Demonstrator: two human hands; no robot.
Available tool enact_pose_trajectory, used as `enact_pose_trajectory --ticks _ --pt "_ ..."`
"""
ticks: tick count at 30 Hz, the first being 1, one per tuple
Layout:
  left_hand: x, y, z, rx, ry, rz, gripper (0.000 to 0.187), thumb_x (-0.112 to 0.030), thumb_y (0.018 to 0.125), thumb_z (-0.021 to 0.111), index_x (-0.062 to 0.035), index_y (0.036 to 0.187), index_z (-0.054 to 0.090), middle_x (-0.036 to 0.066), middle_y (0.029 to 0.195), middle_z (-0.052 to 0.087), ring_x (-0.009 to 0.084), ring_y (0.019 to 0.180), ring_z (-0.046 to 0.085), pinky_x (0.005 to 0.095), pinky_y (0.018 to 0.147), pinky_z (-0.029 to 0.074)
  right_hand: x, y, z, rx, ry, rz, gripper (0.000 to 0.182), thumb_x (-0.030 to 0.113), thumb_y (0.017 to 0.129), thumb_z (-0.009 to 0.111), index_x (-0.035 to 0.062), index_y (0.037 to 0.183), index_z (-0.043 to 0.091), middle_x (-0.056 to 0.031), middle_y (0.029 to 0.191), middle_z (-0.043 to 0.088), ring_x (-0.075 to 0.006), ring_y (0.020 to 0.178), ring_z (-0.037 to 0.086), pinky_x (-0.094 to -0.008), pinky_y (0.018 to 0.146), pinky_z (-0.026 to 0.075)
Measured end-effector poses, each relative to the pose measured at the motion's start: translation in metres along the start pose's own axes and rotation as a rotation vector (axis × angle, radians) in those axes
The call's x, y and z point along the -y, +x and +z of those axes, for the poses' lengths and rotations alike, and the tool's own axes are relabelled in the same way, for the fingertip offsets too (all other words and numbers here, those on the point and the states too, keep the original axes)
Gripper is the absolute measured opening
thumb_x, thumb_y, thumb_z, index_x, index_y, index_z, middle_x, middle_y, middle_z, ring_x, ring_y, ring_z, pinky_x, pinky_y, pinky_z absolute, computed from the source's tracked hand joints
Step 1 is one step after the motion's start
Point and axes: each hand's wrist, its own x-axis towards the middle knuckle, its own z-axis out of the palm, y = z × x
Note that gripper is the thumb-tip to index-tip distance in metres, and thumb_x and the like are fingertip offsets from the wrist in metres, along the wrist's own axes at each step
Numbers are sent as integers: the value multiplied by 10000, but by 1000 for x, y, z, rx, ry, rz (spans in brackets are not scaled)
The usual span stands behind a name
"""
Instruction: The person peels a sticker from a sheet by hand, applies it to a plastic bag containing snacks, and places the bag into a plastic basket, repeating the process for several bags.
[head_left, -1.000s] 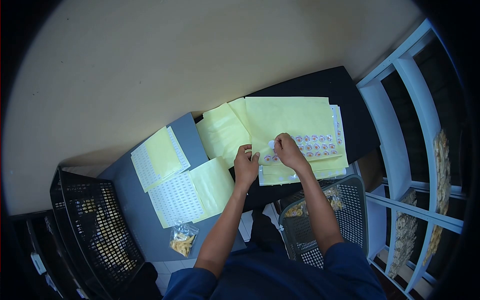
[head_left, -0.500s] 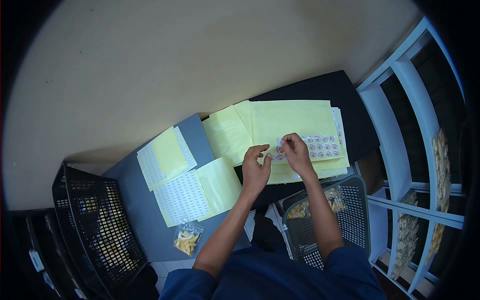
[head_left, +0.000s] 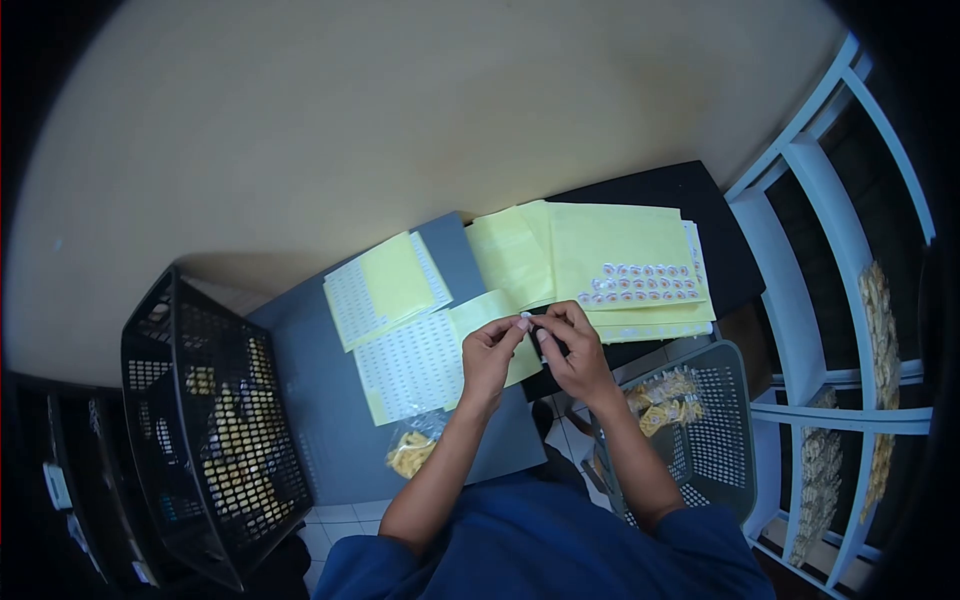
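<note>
My left hand (head_left: 488, 356) and my right hand (head_left: 574, 352) meet above the gap between the tables. Their fingertips pinch a small whitish sticker (head_left: 526, 315), mostly hidden by the fingers. Just beyond my right hand lies a yellow-backed sticker sheet (head_left: 640, 240), with rows of round red-and-white stickers (head_left: 640, 284) along its near part. Left of my left hand are sheets of small printed labels (head_left: 405, 368). A clear bag of yellowish snack pieces (head_left: 412, 452) rests on the grey table beside my left forearm.
A black crate (head_left: 180, 400) filled with packed snack bags stands at the left. Below my right arm, a grey-green basket (head_left: 728, 440) holds some snack bags. White shelving (head_left: 800, 200) rises at the right, and a plain wall (head_left: 400, 120) backs the grey table (head_left: 300, 340).
Both hands have come together and nearer to my body, away from the round-sticker sheet, with the small sticker between them. The whole view has shifted slightly.
</note>
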Motion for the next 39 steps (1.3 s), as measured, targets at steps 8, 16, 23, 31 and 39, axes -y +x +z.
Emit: enact_pose_trajectory --ticks 8,16,23,31,39 --pt "-18 -59 -100 8 12 108 242 -220 927 728 -10 1043 768 25 898 738 72 799 612 239 699 436 63 -21 86 -48 59 23 106 72 853 746 10 937 728 -84 899 657 -177 756 636 -298 655 477" --pt "0 -90 -186 82 56 150 209 -96 934 679 28 1088 748 71 1012 739 112 867 645 262 788 496 98 -53 148 66 102 181 119 99 829 792 8 852 718 -75 823 669 -141 700 615 -281 621 455" --pt "10 -118 -224 -99 914 405 523 -230 842 781 47 1263 640 200 1116 667 334 1031 631 415 882 516 103 -92 155 -25 73 271 152 129 857 795 -1 853 716 -57 838 664 -110 722 605 -261 619 431" --pt "30 -128 -239 176 762 26 545 -205 791 848 74 1201 621 141 936 709 251 881 695 346 781 544 76 -143 149 -50 98 487 175 178 818 843 32 834 746 -61 1047 645 -111 897 603 -256 705 434" --pt "59 -126 -232 185 -76 65 371 -85 955 681 44 1289 586 99 1095 701 125 958 678 276 826 546 92 -133 177 25 121 498 258 272 792 864 38 858 776 -141 1202 614 -219 1093 610 -315 806 464"
